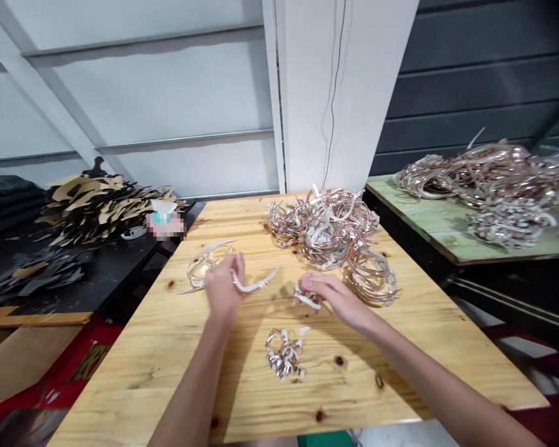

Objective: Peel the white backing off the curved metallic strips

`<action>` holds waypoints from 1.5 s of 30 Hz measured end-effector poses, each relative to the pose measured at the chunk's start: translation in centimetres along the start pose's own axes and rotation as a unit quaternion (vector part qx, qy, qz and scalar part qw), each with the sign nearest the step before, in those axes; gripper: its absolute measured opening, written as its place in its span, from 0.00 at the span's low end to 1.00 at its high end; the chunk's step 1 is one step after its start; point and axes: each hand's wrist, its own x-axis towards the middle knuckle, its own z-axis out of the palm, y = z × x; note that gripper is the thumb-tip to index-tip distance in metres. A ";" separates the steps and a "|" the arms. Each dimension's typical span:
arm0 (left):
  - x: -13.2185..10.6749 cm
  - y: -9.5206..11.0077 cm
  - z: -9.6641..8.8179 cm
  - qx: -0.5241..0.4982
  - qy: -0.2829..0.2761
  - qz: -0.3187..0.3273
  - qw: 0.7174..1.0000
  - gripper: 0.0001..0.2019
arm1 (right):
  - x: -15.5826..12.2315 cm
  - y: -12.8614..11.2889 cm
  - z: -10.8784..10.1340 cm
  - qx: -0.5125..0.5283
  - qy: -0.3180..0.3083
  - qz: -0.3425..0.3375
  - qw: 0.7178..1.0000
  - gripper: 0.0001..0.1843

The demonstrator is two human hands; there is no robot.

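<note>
Over the wooden table (pixel 135 372), the left hand (pixel 224 282) pinches a curved pale strip (pixel 257 287); the right hand (pixel 327 292) closes around what look like short shiny pieces (pixel 309 302). A small snippet heap (pixel 284 356) suggests little is done; the large rose-gold tangle (pixel 326 233) is left.

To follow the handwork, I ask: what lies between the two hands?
In the head view, a pale curved strip extends from the left hand; beyond it, bare tabletop towards the right hand.

A dark cable (pixel 334 87) hangs against a white pillar (pixel 302 93); leftward, black-and-tan pieces (pixel 93 202) heap on a dark surface (pixel 114 264).
</note>
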 end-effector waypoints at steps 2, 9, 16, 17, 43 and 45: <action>1.0 -2.0 -0.7 0.044 0.013 -0.062 0.997 0.21 | -0.3 0.5 1.3 -0.073 -0.023 -0.039 0.996 0.22; 1.9 -3.5 -1.5 0.160 -0.082 -0.239 0.954 0.20 | -1.1 2.5 3.9 -0.251 -0.161 -0.050 0.953 0.14; 1.7 -3.0 -1.7 0.140 -0.141 -0.249 0.948 0.19 | -1.4 2.3 3.6 -0.358 -0.103 -0.050 0.927 0.22; 1.7 -3.0 -1.7 0.138 -0.143 -0.252 0.947 0.19 | -1.3 2.0 3.4 -0.358 -0.093 -0.040 0.928 0.26; -2.1 2.2 2.4 0.004 -0.279 0.127 0.952 0.11 | -0.8 -1.6 -7.3 -0.540 0.292 0.120 0.780 0.09; -1.9 1.7 2.5 -0.002 -0.263 0.115 0.958 0.10 | -1.0 -2.0 -7.2 -0.469 0.332 0.054 0.816 0.09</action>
